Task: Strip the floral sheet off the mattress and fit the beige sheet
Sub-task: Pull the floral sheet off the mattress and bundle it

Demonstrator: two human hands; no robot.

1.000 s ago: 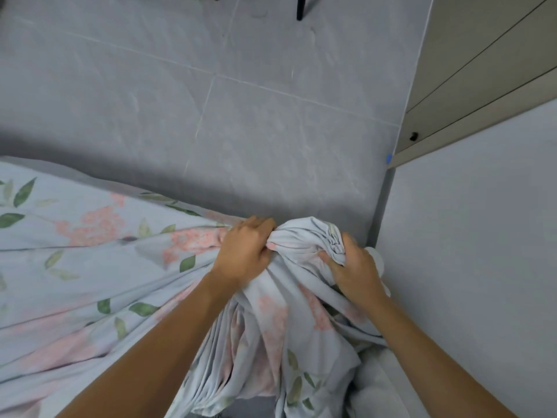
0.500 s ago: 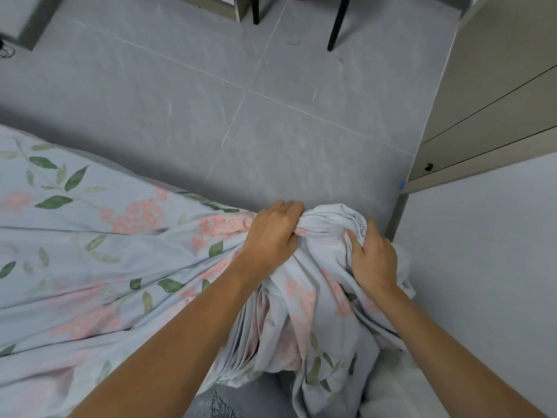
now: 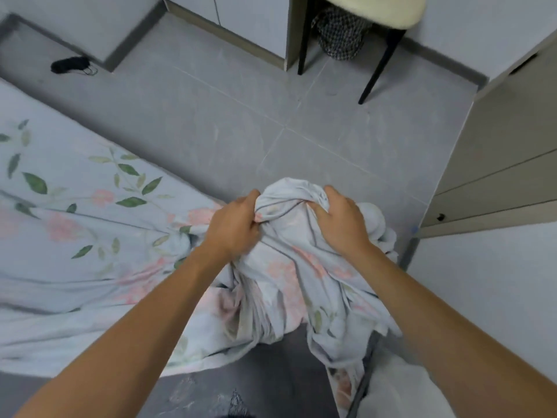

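- Single head view only; no second view to share any part of the scene.
- Set high, at head height, tilted steeply forward and down.
- Close over both forearms, left hand [image 3: 233, 226] and right hand [image 3: 340, 221] near centre, bunched floral sheet [image 3: 280, 267] just below.
- Farther off, at the top edge: grey tiled floor [image 3: 241, 116], black chair legs [image 3: 373, 73].
- Wide-angle, edges visibly bent.

Both hands [image 3: 289, 224] have lifted the bunched floral sheet [image 3: 286, 267] higher off the mattress.
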